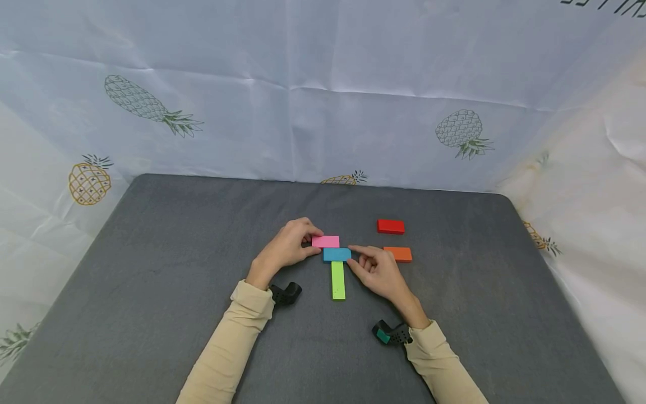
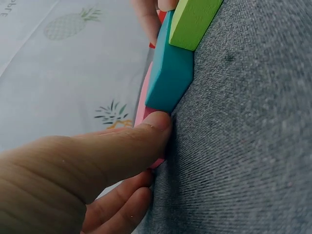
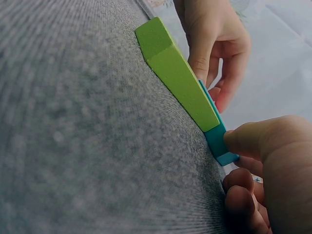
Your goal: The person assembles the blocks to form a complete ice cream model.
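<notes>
Beige sleeves (image 1: 219, 353) are seen nearest. On the counter (image 1: 176, 235), the pink block (image 1: 326, 241) is pinched at its left end by the left hand (image 1: 290, 244), the adjoining blue block (image 1: 335, 255) at its right by the right hand (image 1: 381, 274). Light, rigid handling is expected; opposite long sides are best grasped.

Dark capitals (image 1: 605, 7) on the cloth (image 1: 313, 45), above and right of the right-hand pineapple (image 1: 460, 132), are cut off at the top edge and unreadable; in the left wrist view, blurred letters (image 2: 8, 7) beside that print seem to end in "PLE".
</notes>
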Demonstrator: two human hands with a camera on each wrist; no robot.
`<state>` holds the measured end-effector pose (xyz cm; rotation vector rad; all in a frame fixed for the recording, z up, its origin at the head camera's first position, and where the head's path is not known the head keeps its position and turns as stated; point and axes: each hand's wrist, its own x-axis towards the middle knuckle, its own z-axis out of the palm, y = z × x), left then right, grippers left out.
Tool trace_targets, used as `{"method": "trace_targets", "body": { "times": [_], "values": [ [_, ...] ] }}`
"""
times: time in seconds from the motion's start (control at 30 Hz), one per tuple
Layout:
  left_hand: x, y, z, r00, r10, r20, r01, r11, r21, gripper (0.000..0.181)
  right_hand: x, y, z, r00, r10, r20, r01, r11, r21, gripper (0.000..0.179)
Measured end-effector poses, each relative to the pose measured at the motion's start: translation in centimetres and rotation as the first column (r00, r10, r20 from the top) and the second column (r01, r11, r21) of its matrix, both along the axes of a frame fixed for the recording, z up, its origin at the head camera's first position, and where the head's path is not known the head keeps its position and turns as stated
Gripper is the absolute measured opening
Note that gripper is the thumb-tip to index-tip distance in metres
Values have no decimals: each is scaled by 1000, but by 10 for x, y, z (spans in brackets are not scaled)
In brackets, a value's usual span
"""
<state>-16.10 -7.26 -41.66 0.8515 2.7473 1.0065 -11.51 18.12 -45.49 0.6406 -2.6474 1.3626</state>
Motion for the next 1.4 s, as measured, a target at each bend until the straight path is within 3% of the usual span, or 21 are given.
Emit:
{"method": "trace_targets", "body": {
  "times": [0.27,0.43,1.4],
  "values": [
    [-2,-15,1,999,-25,32,24,999,33,40,0,1,0,999,-12,30,12,1000,2,34],
    [-3,-20,1,998,-37,50,35,999,32,35,0,1,-1,1000,-25,3,25,1000,15,29],
    [-2,-1,2,998,-58,31,57,998,30,29,-1,1,0,999,-39,-14,40,999,22,25]
  ]
}}
